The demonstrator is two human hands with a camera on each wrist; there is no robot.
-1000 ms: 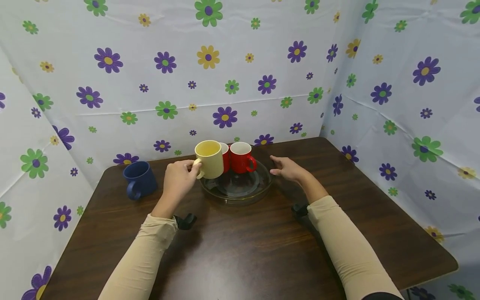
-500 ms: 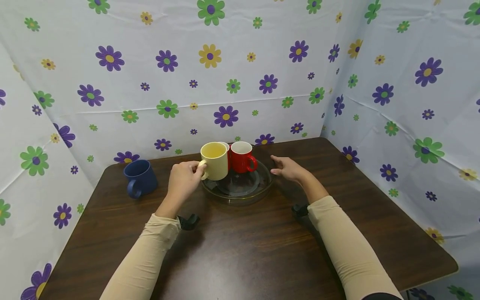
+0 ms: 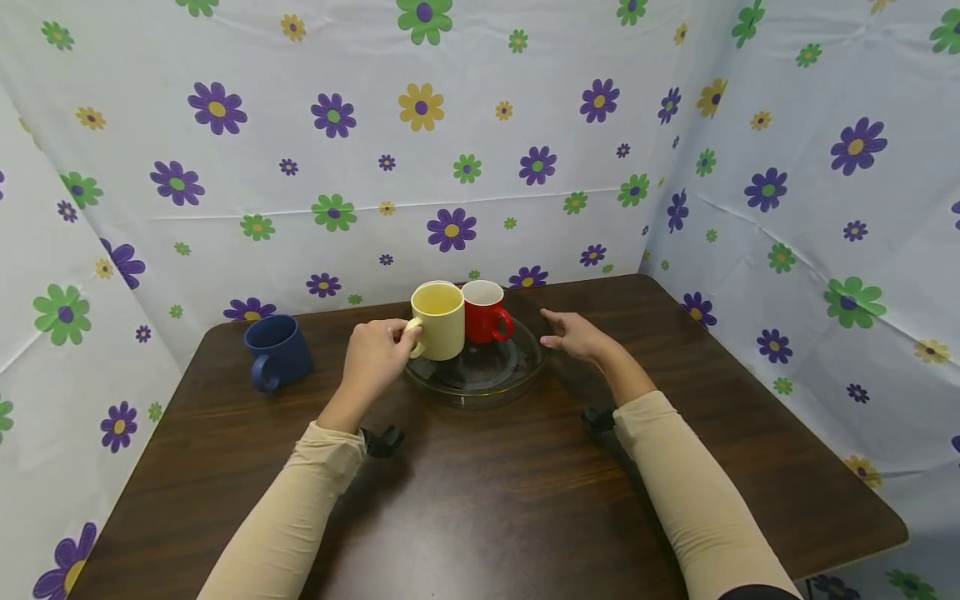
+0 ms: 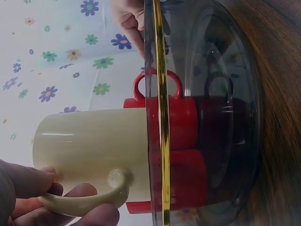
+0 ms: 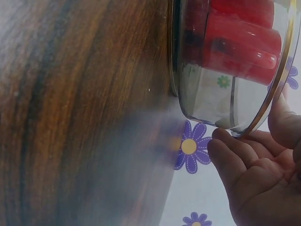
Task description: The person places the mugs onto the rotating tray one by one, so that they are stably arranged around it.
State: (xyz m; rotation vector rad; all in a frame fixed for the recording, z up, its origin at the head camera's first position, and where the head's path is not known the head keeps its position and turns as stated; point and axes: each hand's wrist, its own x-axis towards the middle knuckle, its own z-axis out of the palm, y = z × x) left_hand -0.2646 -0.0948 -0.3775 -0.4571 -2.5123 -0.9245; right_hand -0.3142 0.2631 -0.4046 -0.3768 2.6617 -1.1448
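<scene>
My left hand (image 3: pixel 377 352) holds a pale yellow mug (image 3: pixel 442 329) by its handle, thumb and fingers pinching it. The mug is upright over the left part of a clear glass dish (image 3: pixel 480 393) with a gold rim. In the left wrist view its base is near rim level. A red mug (image 3: pixel 478 323) with a white inside stands in the dish, handle to the right. A second red mug (image 4: pixel 183 176) is beside it, hidden in the head view by the yellow one. My right hand (image 3: pixel 579 337) is at the dish's right side, fingers extended, fingertips against or very near the glass.
A dark blue mug (image 3: pixel 279 354) stands at the table's back left, handle towards me. The brown wood-patterned table (image 3: pixel 480 500) ends at a flower-printed curtain (image 3: pixel 450 150) behind and on both sides.
My left hand has carried the yellow mug rightward and slightly down over the dish, covering the second red mug in the head view. The right hand has stayed in place.
</scene>
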